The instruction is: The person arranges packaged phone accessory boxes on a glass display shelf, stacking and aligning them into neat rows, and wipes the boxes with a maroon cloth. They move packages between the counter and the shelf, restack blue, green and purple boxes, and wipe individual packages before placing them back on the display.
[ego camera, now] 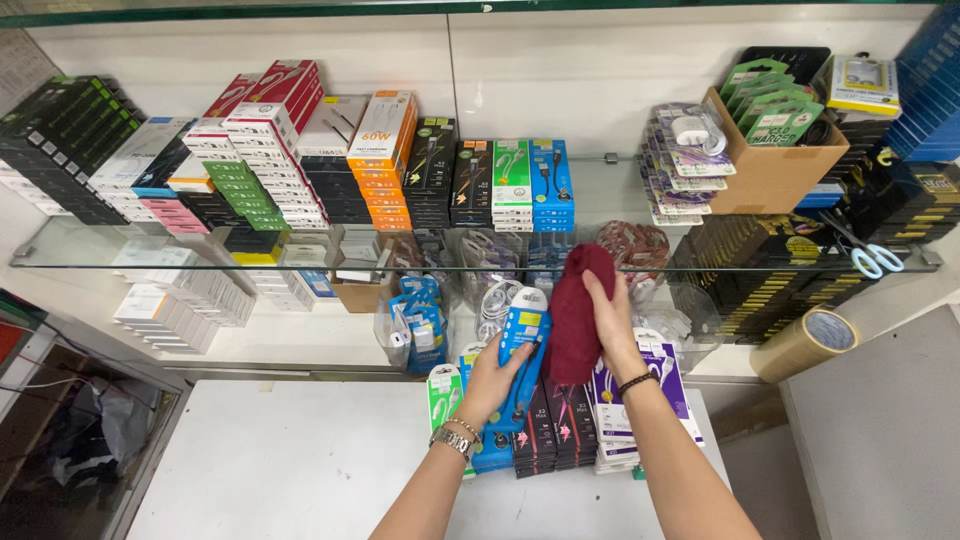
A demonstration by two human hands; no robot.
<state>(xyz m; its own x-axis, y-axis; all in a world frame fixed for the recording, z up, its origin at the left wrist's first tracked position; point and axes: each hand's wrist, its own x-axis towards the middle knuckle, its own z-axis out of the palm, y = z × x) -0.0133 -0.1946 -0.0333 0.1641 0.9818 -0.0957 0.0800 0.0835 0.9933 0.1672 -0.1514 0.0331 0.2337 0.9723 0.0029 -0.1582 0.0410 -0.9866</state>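
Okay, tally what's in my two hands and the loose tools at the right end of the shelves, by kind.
Blue cable package, in the left hand: 1
Dark red cloth, in the right hand: 1
Scissors: 1
Roll of brown tape: 1
Total: 4

Landmark was the glass shelf [120,262]. On it, left end, black-and-green boxes [70,120] stood stacked; next right, white boxes [140,150], then red-and-white boxes [268,95], orange boxes [382,135], black boxes [432,165], and a green-white and blue pair [531,180]. Right of these on the shelf, a brown cardboard box [775,165] held green hang packs [770,100], with white blister packs [685,165] just beside it. Below the shelf's left end lay white boxes [185,305]; below its right end, black-and-yellow boxes [765,285]. In front of the shelf, a long blue package [523,365] sat in the left hand [490,385], above rows of blue, black and purple-white packs [560,430].
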